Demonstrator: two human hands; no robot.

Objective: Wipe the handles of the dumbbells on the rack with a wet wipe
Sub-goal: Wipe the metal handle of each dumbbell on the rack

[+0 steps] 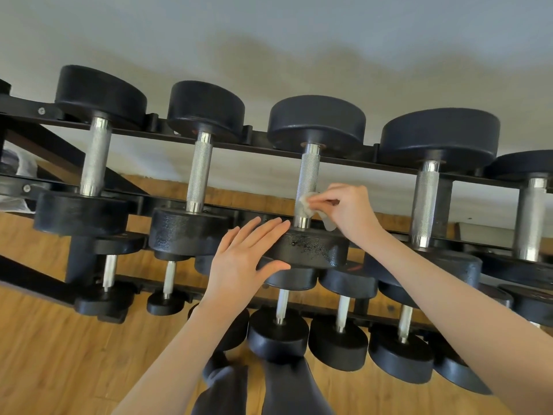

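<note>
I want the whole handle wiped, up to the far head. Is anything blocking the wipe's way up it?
Nothing visible does. The right hand presses the wet wipe low on the handle; the knurled stretch above is bare. The left hand rests on the near head.

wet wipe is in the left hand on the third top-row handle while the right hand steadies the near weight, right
Not quite: the hands are swapped. The head view shows the right hand pinching the wet wipe against the third handle, and the left hand steadying the near weight.
</note>
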